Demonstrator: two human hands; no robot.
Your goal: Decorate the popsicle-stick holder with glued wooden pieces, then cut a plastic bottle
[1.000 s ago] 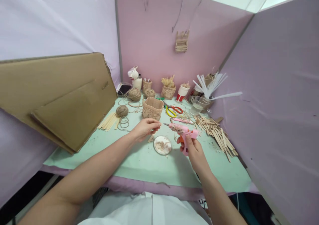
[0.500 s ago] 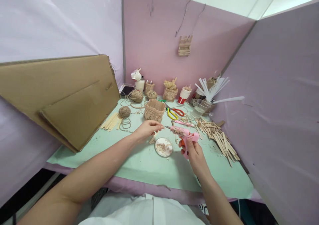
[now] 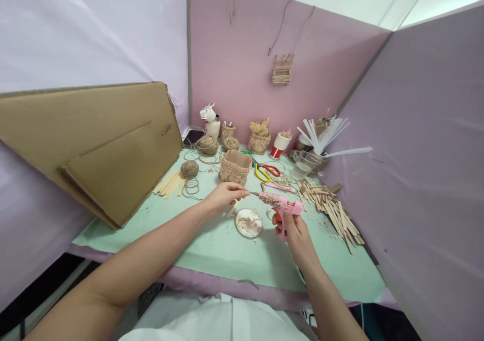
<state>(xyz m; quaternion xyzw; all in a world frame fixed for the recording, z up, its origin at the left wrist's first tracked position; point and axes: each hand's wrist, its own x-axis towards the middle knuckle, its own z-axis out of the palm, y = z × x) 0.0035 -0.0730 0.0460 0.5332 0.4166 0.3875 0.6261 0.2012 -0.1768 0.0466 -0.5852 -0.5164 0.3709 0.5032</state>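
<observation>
Pink wall panel (image 3: pixel 234 69) behind, pale green worktop (image 3: pixel 234 265) below. Right hand (image 3: pixel 297 230) wrapped round the pink glue gun (image 3: pixel 278 201), nozzle (image 3: pixel 254 194) pointing left, right up at my other fingertips. Left hand (image 3: pixel 226 196) pinched, apparently on a small pale piece (image 3: pixel 248 193), too tiny to make out. Both raised between the wooden basket (image 3: pixel 231 173) and a round dish (image 3: pixel 243 216) of shavings (image 3: pixel 252 225).

Progress, as I judge it: basket walls up and faced with wood bits; it stands upright, open-topped, just beyond my left hand. Pinched piece not visibly joined to anything, so gluing looks mid-step. Unused: loose heap of wooden strips (image 3: pixel 336 210) at right, pale sticks (image 3: pixel 167 184) at left.
</observation>
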